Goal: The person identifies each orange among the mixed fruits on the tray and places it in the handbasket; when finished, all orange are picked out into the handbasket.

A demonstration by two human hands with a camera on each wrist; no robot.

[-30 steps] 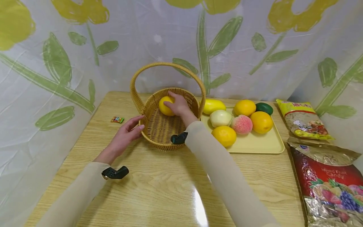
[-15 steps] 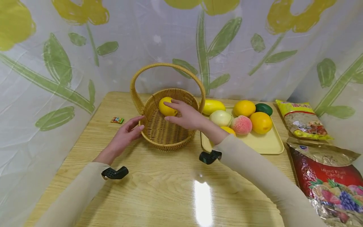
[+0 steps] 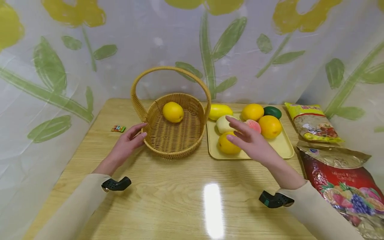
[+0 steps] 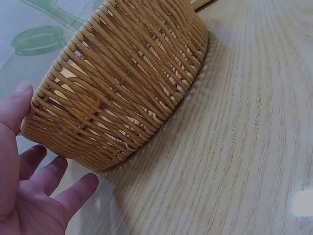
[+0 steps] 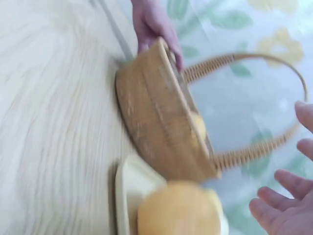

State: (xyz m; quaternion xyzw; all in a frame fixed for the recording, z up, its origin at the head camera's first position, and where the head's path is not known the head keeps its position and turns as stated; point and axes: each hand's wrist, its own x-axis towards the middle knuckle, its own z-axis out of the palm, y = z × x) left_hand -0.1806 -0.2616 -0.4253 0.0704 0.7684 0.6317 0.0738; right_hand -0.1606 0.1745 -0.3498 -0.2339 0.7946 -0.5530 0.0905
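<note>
A wicker basket with a tall arched handle stands on the table, a yellow lemon-like fruit lying inside. At its left side my left hand holds the rim; in the left wrist view the thumb is at the rim, the other fingers below it outside the wall. My right hand is spread and holds nothing, above the front of the pale yellow tray. Nearest to it lie an orange-yellow fruit, a whitish-green fruit and a pink peach, partly covered by the hand.
Farther back on the tray are a long yellow fruit, two orange fruits and a dark green fruit. A yellow food packet and a red candy bag lie right. A small wrapped candy sits left.
My right hand has let go of the lemon-like fruit in the basket and moved right, out over the tray. The left hand stays at the basket's rim.
</note>
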